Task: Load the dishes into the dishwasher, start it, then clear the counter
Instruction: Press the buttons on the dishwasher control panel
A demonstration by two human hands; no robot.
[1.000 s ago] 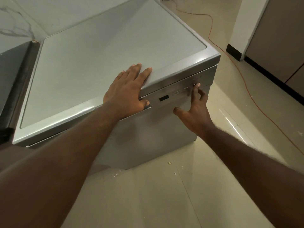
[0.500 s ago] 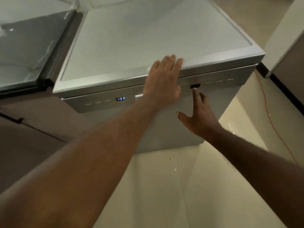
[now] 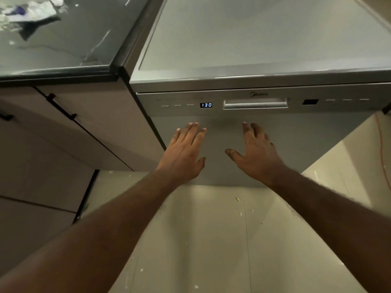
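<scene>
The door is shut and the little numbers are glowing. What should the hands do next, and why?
Probably lift the left hand and the right hand away and turn to the counter on the left. The dishwasher door is shut and its display glows 130, so it seems to be started; both hands are flat and hold nothing, and crumpled scraps lie on the counter.

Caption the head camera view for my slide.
Left hand and right hand, open, at the closed dishwasher; display reads 130.

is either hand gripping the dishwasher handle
No, the left hand and right hand are both open with straight fingers, lower on the door than the handle.
</scene>
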